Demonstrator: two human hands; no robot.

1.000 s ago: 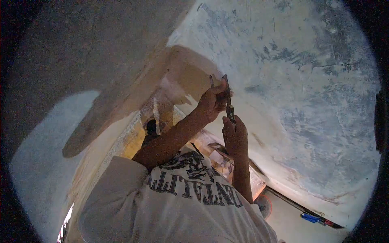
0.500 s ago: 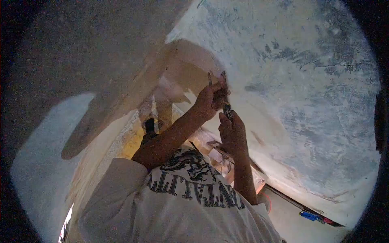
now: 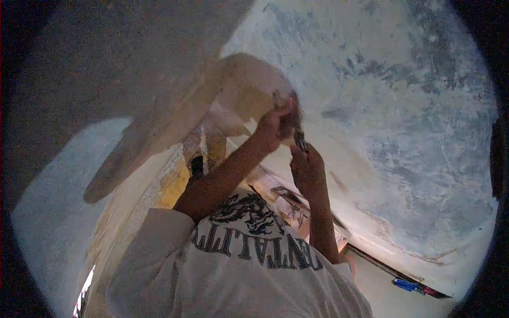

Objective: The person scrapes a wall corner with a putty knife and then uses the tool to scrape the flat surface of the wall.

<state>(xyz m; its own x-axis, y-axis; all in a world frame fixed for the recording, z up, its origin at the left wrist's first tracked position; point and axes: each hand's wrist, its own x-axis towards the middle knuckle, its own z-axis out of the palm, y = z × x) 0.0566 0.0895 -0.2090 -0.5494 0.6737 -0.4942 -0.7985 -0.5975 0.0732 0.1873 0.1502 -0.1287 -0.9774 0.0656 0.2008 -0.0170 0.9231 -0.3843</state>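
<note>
My right hand (image 3: 308, 167) is closed around the dark handle of a slim hand tool (image 3: 300, 142). The tool points up toward my other hand, and motion blur hides its exact kind. Just above and to the left, my left hand (image 3: 271, 128) is raised against the wall corner with its fingers bent. A short thin strip (image 3: 275, 98) stands up by its fingertips, too smeared to name. Whether these fingers grip the strip or the tool's far end I cannot make out. Behind both hands lies the patchy plastered wall (image 3: 392, 116).
A dark shadowed surface (image 3: 132, 58) fills the upper left. Below my arms are a yellow surface (image 3: 172, 188) and a dark shoe-like shape (image 3: 196, 165). A blue object (image 3: 404, 285) lies at lower right along a dark strip (image 3: 371, 257), near an orange cord (image 3: 348, 261).
My right hand has shifted slightly down and right, with the tool tilting a little. My left hand stays in nearly the same place but is more blurred.
</note>
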